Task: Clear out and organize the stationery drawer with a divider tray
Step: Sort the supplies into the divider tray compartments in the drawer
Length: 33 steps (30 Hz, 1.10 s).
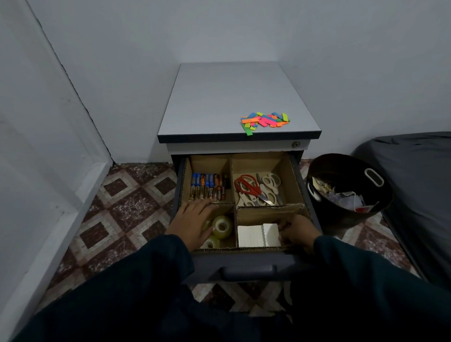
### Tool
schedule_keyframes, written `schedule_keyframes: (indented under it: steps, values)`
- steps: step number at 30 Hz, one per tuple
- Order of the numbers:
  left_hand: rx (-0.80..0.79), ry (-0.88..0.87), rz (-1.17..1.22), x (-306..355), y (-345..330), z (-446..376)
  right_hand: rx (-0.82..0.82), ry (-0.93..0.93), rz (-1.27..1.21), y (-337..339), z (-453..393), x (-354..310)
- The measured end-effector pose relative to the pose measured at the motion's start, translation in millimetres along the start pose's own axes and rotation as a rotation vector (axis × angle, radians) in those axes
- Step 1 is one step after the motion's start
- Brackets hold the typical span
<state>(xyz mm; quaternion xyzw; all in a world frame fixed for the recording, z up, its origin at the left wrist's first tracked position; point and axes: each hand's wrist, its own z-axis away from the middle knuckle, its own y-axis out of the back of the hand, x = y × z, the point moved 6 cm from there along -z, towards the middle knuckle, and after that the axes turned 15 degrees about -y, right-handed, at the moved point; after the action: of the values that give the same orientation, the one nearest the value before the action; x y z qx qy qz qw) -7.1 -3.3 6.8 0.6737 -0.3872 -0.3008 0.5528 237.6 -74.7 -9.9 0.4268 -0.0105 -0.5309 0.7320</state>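
The left hand (191,222) lies flat over the tape rolls (222,226) — batteries (208,186) just beyond its fingertips. The right hand (295,232) pinches white cards (258,235); scissors (258,189) lie beyond it in the tray (294,174).

The drawer (244,258) is standing open below the cabinet top (230,98), with the divider tray (233,181) sitting inside it. Batteries (208,186) are lying in the tray's back-left compartment, scissors (258,189) in the back-right, tape rolls (220,228) in the front-left, paper pads (258,235) in the front-right. Sticky flags (264,121) are lying near the top's front-right corner. A bin (347,194) is standing right of the drawer.
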Motion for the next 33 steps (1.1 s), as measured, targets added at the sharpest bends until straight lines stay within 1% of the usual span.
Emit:
schedule_keyframes:
  steps: [5, 8, 11, 14, 17, 20, 24, 28, 30, 33]
  values:
    - [-0.005, -0.002, -0.025, 1.4, 1.2, -0.4, 0.037, 0.017, -0.006, 1.5, 0.1, -0.7]
    - [-0.014, 0.0, -0.022, 0.9, 0.2, -1.2, 0.01, 0.027, 0.006, -1.2, -2.5, -0.1]
    - [-0.017, -0.009, -0.014, 1.1, -0.8, -1.3, -0.024, 0.052, 0.083, -4.5, -0.3, -1.3]
    - [0.001, -0.015, 0.001, 3.1, 1.8, -1.1, 0.0, 0.072, 0.124, -5.1, 0.2, -3.0]
    - [0.004, -0.013, -0.011, 4.0, 4.2, 0.0, 0.023, 0.077, 0.073, -2.4, 0.3, -3.2]
    - [-0.002, -0.025, -0.013, 4.8, 6.5, -1.5, -0.002, 0.069, -0.019, 0.3, 2.6, -3.5]
    - [0.015, 0.005, 0.051, 4.5, 10.9, -7.6, -0.054, 0.07, -0.072, 8.4, 9.6, -11.8]
    - [0.067, 0.066, 0.191, 5.7, 24.9, -24.1, -0.083, 0.1, -0.15, 28.4, 18.4, -28.2]
    - [0.091, 0.086, 0.204, 5.8, 36.5, -37.6, -0.071, 0.126, -0.188, 41.8, 21.9, -39.6]
    - [0.129, 0.113, 0.232, 5.3, 56.8, -59.1, -0.021, 0.185, -0.173, 62.0, 24.7, -60.5]
